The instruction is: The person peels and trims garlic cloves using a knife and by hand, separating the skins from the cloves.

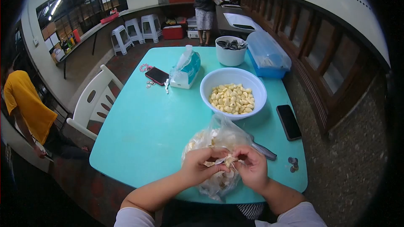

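I'd call the step in hand peeling: the garlic piece is up over the clear plastic bag, held btwn my two hands near the table's front edge, w/ what looks like loose papery skin on its left side. Bag seems to hold more garlic and/or skins, can't tell the mix thru the plastic. Pale bowl just beyond the bag has lots of bare cloves, so I'd guess that's where clean ones belong

Next move, imo, calls for a firm pinch on one side while the other thumb strips the skin off, then a short reach fwd to the bowl. Small + prob slippery, so no hard squeeze

Hands: left hand is nearly closed, thumb + index pinching the piece from its side, gap only as wide as the piece or its skin. Right hand is the same, narrow, thumb + fingertips meeting on the other side, other fingers curled in. Can't tell from here which one bears more of the grip. Both wrists sit low over the bag. FYI a grey-blue object pokes out from the bag's right side, partly hidden, w/ a dark phone farther right, well clear of my fingers
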{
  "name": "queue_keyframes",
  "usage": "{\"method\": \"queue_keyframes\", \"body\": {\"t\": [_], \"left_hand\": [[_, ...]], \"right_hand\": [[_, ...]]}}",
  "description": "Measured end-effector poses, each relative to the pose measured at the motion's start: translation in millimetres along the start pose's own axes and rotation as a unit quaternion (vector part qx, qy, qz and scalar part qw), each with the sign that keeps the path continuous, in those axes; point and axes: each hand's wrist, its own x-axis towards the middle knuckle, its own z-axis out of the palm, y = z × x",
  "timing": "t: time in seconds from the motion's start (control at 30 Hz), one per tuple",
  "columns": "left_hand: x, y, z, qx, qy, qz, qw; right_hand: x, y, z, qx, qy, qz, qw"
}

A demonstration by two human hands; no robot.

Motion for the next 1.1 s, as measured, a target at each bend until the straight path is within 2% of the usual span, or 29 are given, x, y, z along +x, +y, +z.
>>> {"method": "queue_keyframes", "body": {"t": [0.13, 0.23, 0.33, 0.43, 0.53, 0.57, 0.63, 0.7, 0.77, 0.83, 0.9, 0.97, 1.0, 1.1], "left_hand": [[4, -2, 3, -0.009, 0.009, 0.028, 1.0], [20, 7, -4, 0.149, -0.044, 0.163, 0.974], [15, 5, -2, 0.162, -0.056, 0.178, 0.969], [11, 10, -4, 0.147, -0.057, 0.162, 0.974], [6, 7, -8, 0.078, -0.025, 0.069, 0.994], [3, 6, -6, 0.015, -0.025, 0.037, 0.999], [0, 1, 3, -0.096, 0.007, -0.025, 0.995], [-3, -6, 6, -0.126, -0.023, -0.038, 0.991], [-2, -13, 9, -0.021, -0.014, 0.056, 0.998], [-2, -5, 10, -0.039, -0.033, 0.024, 0.998], [-2, -6, 12, -0.074, -0.06, 0.024, 0.995], [0, -15, 20, -0.032, 0.02, 0.068, 0.997], [3, -25, 27, -0.011, 0.032, 0.059, 0.998], [17, -56, 57, 0.04, 0.048, 0.036, 0.997]], "right_hand": [[1, 6, -4, 0.09, -0.01, 0.039, 0.995], [3, 7, -4, 0.171, 0.014, 0.076, 0.982], [6, -2, -10, 0.27, -0.057, 0.177, 0.945], [3, -3, -8, 0.25, -0.056, 0.157, 0.954], [0, -11, 5, 0.155, 0.017, 0.036, 0.987], [2, -17, 4, 0.022, 0.003, -0.023, 0.999], [12, -26, 0, -0.214, -0.046, -0.163, 0.962], [8, -17, 2, -0.237, -0.012, -0.147, 0.96], [7, -17, 9, -0.326, 0.019, -0.211, 0.921], [0, 3, 3, -0.308, 0.006, -0.237, 0.922], [7, -11, 8, -0.343, -0.101, -0.205, 0.911], [8, 4, 17, -0.353, -0.055, -0.249, 0.9], [7, 8, 19, -0.362, -0.022, -0.266, 0.893], [7, 7, 28, -0.316, -0.017, -0.255, 0.914]]}}
